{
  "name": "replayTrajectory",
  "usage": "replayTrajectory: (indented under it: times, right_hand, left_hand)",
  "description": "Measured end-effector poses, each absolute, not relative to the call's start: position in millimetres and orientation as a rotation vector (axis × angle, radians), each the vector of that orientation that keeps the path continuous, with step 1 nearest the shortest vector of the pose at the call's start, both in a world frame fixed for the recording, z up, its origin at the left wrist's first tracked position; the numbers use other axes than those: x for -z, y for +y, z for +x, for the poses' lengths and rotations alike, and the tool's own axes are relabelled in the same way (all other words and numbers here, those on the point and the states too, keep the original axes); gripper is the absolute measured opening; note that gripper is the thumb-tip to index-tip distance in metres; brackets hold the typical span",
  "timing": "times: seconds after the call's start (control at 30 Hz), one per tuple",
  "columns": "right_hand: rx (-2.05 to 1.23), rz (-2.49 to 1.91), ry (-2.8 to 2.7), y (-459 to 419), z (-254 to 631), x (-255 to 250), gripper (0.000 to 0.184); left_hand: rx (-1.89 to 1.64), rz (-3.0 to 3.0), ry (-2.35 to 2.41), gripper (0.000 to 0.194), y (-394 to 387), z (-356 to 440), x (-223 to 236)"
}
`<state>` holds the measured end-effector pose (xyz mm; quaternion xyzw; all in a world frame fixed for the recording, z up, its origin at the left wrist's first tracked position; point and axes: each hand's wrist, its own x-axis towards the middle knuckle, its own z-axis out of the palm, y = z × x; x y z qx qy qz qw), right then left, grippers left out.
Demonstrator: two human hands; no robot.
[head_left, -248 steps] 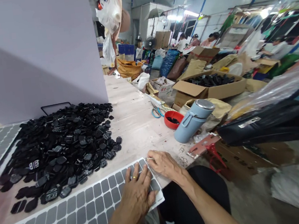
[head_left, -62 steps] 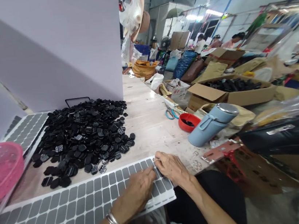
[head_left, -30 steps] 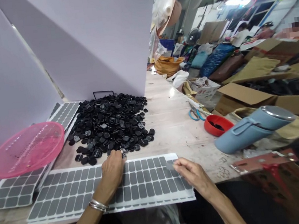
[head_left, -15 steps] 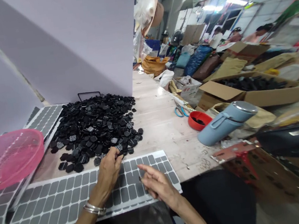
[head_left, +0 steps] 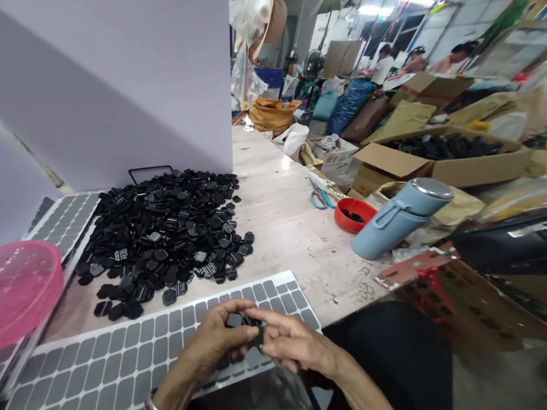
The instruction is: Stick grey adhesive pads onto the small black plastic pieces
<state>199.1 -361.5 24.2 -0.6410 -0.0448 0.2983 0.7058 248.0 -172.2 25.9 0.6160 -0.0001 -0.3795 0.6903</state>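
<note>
Brought from the pile (head_left: 170,225) over the sheet (head_left: 123,366), the left hand (head_left: 206,343) is met by the right hand (head_left: 305,345); a black piece (head_left: 254,322) is pinched between left thumb and finger, so both hands are occupied. Whether anything is gripped by the right cannot be told; the piece's facing and long axis are hidden

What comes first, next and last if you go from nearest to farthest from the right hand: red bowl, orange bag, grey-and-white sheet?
From the right hand:
1. Grey-and-white sheet, just under it
2. Red bowl, ahead to the right
3. Orange bag, far ahead
</note>
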Motion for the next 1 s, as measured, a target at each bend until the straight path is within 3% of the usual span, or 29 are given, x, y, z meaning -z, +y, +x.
replayTrajectory:
  times: [0.17, 0.23, 0.4, 0.67, 1.0]
  right_hand:
    - [-0.726, -1.560, -0.161, -365, 197, -25, 0.071]
    - [-0.664, -1.557, -0.167, -366, 196, -26, 0.063]
    - [-0.256, -1.557, 0.064, -371, 195, -31, 0.045]
    - [0.275, -2.170, -0.112, -358, 191, -32, 0.028]
    - [0.290, -2.237, -0.241, -354, 189, -27, 0.026]
  left_hand:
    - [0.816, 1.445, 0.036, 0.054, -181, 246, -21]
    - [0.783, 1.427, 0.048, 0.051, -185, 245, -19]
    - [0.667, 1.300, 0.074, 0.048, -188, 244, -19]
    - [0.683, 1.279, 0.112, 0.049, -190, 242, -19]
    - [0.667, 1.297, 0.119, 0.047, -189, 242, -20]
